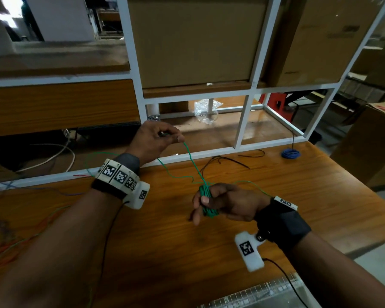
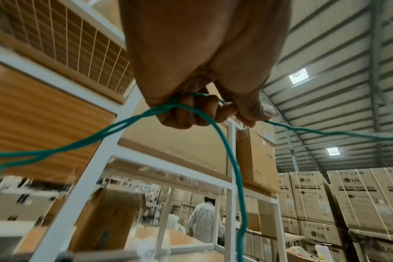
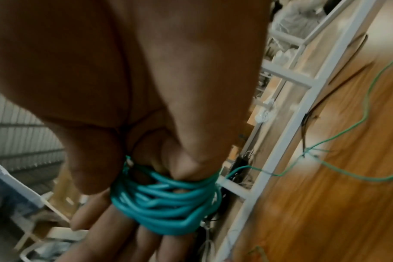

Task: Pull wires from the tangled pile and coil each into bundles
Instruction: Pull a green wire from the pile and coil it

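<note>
A green wire (image 1: 192,160) runs taut from my left hand (image 1: 172,137) down to my right hand (image 1: 222,203). The left hand is raised near the white frame and pinches the wire between thumb and fingers; in the left wrist view the green wire (image 2: 228,152) loops past the curled fingers (image 2: 184,115). Several turns of the same wire form a green coil (image 1: 207,202) wound round my right hand's outstretched fingers. The thumb pins the green coil (image 3: 166,200) against them. Loose green wire trails over the wooden table (image 1: 187,252).
A blue coiled bundle (image 1: 291,153) lies at the table's far right, with loose black wires (image 1: 227,162) near it. Orange and green tangled wires (image 1: 7,247) lie at the left edge. A white metal frame (image 1: 242,121) with cardboard boxes stands behind the table.
</note>
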A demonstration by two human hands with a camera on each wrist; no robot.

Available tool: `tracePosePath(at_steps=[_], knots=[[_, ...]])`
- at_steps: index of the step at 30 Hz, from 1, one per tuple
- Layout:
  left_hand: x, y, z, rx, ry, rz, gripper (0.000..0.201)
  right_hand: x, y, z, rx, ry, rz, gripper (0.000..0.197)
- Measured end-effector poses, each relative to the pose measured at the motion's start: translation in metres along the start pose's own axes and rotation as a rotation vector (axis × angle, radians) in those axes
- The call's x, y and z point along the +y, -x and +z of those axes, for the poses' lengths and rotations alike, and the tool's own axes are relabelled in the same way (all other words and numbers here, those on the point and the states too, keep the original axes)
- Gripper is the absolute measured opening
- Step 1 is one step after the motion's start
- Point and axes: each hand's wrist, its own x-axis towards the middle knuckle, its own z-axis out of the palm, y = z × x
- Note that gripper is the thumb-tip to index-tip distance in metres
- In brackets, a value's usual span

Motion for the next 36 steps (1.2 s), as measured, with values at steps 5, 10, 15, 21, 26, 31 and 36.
tracePosePath(at_steps=[5,10,15,21,26,31,36], knots=[[-0.015,0.016,0.024,-0.032,0.182,-0.198,0.003,-0.037,0.004,0.004,-0.032,-0.278,-0.274,0.022],[-0.031,0.071,0.068,-0.223,0.422,-0.327,0.018,-0.074,0.002,-0.017,0.239,-0.557,-0.519,0.025],[-0.036,0.113,0.095,-0.272,0.443,-0.398,0.010,-0.052,-0.019,-0.043,0.533,-0.604,-0.540,0.026],[-0.058,0.125,0.071,-0.216,0.170,-0.347,0.015,-0.018,-0.027,-0.058,0.907,0.110,-0.433,0.029],[-0.035,0.109,0.062,-0.160,0.019,-0.185,0.018,-0.001,-0.027,-0.052,0.554,1.163,0.097,0.025],[-0.026,0.088,0.043,-0.083,-0.039,-0.089,0.017,0.003,-0.016,-0.032,0.219,0.667,0.315,0.070],[-0.025,0.078,0.042,-0.247,0.060,-0.088,0.015,-0.002,-0.008,-0.014,-0.090,0.158,0.125,0.041]])
